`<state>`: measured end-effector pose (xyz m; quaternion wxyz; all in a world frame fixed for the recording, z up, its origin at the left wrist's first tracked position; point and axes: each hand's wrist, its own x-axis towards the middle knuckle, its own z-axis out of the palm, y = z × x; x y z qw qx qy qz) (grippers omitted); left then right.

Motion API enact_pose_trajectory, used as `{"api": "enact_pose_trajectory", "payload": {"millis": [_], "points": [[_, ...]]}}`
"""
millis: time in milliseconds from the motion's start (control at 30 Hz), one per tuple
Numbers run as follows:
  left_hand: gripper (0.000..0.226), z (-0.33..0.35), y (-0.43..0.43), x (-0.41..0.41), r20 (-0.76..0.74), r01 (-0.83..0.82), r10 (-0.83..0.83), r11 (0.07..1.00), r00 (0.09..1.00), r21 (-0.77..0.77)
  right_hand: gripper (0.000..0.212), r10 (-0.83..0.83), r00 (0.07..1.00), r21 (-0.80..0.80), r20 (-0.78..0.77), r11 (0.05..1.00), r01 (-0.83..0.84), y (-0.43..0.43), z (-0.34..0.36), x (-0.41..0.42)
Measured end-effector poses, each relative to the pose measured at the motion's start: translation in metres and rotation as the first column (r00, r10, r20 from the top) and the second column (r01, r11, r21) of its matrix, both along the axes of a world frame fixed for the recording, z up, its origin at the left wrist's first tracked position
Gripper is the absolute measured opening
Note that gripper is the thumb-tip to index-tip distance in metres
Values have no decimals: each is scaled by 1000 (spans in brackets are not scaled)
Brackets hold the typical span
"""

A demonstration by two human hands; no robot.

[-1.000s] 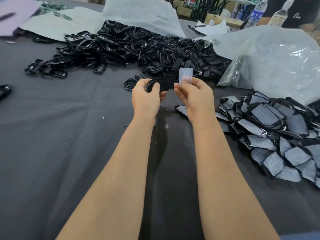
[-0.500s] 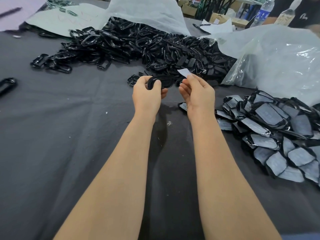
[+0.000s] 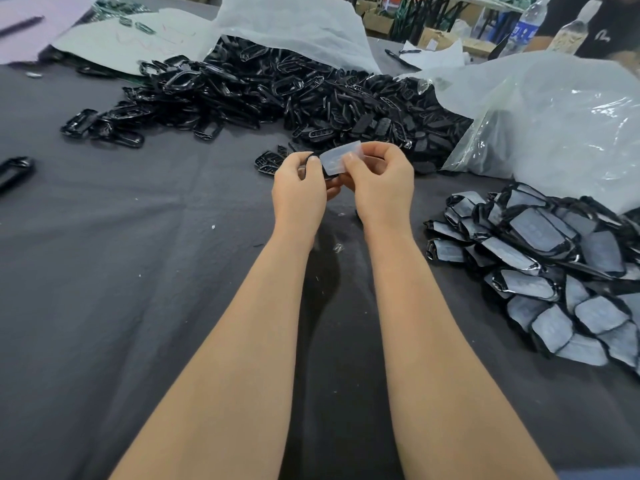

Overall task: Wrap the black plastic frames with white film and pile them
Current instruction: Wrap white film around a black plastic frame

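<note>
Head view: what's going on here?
A person is wrapping frames. The left hand grips a black frame, mostly hidden by the fingers, while the right hand pinches a piece of white film over it. Many bare frames lie heaped on the far table; wrapped frames are piled on the right.

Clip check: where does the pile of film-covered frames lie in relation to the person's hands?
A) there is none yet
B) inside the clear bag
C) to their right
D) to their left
C: the wrapped pile sits on the dark cloth to the right of the right hand, which pinches the film; the left hand grips a black frame.
</note>
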<state>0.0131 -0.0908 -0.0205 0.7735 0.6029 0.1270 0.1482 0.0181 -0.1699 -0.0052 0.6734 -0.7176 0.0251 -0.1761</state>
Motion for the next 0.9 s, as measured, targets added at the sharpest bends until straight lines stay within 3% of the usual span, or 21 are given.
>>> {"api": "enact_pose_trajectory", "payload": {"millis": [100,267,467,533,733,900], "points": [[18,0,0,-1,25,14,-15,999,1000,39,21,-41,999,-77,13,996,42,3,0,-2],[15,-4,1,-2,91,-20,-4,963,996,269,7,-72,996,-159,45,984,79,5,-1,-2],[18,-3,2,0,89,-31,11,975,996,220,5,-113,989,-335,100,932,140,1,-2,0],[23,-3,2,0,87,-19,3,981,996,193,2,-113,992,-290,55,949,124,-3,-4,3],[22,-2,1,0,81,-2,-15,979,997,206,11,2,995,50,-98,999,3,-6,-5,7],[14,-2,1,-1,79,26,-42,980,996,196,11,73,983,102,-169,993,-56,-7,-7,9]]}}
